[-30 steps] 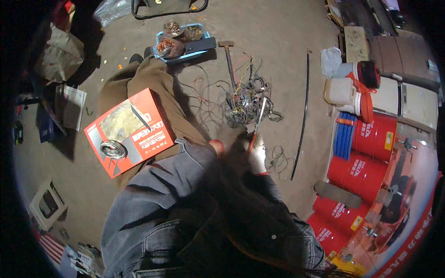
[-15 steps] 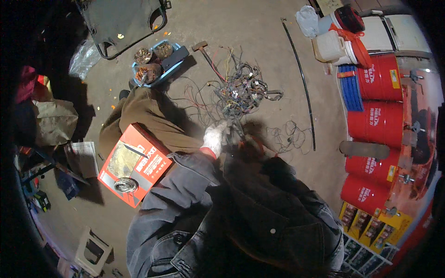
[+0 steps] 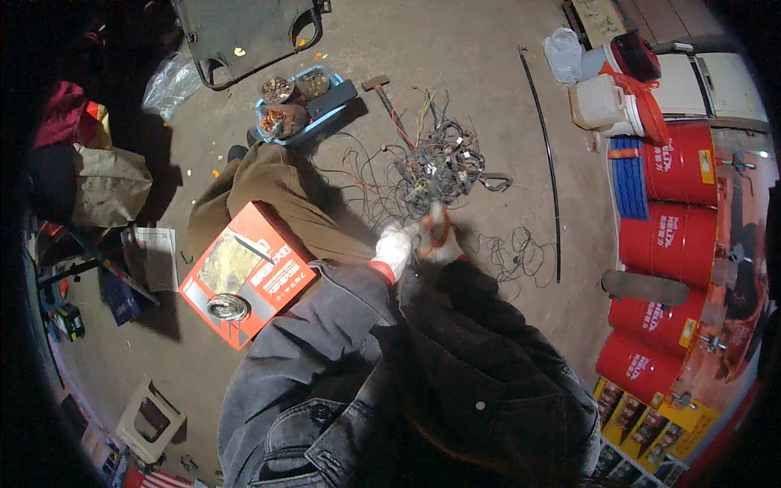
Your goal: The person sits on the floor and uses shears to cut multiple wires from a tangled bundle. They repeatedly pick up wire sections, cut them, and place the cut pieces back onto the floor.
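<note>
A tangled heap of wires (image 3: 439, 167) in black, grey, red and yellow lies on the floor ahead of me, with connectors among the strands. My left hand (image 3: 393, 250), in a white glove with a red cuff, is closed at the near edge of the heap, around wire ends that barely show. Just right of it, my gloved right hand (image 3: 444, 250) grips an orange-handled tool (image 3: 440, 233); its working end is blurred and I cannot make out its kind. A hammer (image 3: 389, 104) lies at the far side of the heap.
A red box (image 3: 281, 286) holding a knife and a wire coil sits by my left leg. Farther off is a blue basket (image 3: 305, 132) with filled containers. A long black rod (image 3: 543, 154), loose thin wire (image 3: 517, 256) and red drums (image 3: 665, 244) are on the right.
My right hand and the orange-handled tool have come up into clearer view beside the left hand. The whole view has shifted slightly.
</note>
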Demonstrator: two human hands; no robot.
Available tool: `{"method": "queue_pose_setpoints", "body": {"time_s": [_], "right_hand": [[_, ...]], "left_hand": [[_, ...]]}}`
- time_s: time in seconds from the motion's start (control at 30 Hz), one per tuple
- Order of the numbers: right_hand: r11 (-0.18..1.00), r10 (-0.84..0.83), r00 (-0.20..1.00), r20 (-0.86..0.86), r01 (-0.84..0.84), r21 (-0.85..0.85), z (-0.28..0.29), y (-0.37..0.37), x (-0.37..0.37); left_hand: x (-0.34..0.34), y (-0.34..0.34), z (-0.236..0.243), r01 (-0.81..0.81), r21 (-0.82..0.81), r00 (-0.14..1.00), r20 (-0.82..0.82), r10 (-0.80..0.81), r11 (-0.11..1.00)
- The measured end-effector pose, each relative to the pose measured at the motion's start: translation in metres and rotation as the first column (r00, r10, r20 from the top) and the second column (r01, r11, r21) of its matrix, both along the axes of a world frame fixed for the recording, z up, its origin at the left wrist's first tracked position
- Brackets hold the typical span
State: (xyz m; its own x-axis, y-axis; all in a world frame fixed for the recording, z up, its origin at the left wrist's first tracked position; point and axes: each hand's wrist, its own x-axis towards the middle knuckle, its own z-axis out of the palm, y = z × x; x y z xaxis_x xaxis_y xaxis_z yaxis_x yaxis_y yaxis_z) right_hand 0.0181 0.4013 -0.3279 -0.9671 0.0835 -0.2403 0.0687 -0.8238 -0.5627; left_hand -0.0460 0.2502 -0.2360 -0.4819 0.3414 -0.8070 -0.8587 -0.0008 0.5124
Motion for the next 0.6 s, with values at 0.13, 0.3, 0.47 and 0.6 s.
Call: {"method": "queue_pose_setpoints", "body": {"time_s": [0.13, 0.3, 0.47, 0.6], "right_hand": [[0.945, -0.283, 0.944, 0.171, 0.244, 0.216, -0.004, 0.039, -0.002], [0.747, -0.491, 0.714, 0.5, 0.049, 0.663, -0.029, 0.091, -0.027], [0.224, -0.495, 0.7, 0.514, -0.469, 0.854, -0.058, 0.095, -0.054], [-0.051, -0.72, 0.615, 0.32, -0.508, 0.86, -0.068, 0.086, -0.078]], "left_hand": [[0.014, 0.004, 0.029, -0.042, -0.071, 0.979, -0.204, 0.027, 0.997], [0.013, -0.005, 0.05, -0.25, -0.004, 0.968, -0.019, 0.25, 0.968], [0.009, -0.021, 0.052, -0.482, -0.095, 0.874, 0.018, 0.486, 0.871], [0.001, -0.024, 0.053, -0.436, -0.319, 0.899, -0.1, 0.427, 0.842]]}}
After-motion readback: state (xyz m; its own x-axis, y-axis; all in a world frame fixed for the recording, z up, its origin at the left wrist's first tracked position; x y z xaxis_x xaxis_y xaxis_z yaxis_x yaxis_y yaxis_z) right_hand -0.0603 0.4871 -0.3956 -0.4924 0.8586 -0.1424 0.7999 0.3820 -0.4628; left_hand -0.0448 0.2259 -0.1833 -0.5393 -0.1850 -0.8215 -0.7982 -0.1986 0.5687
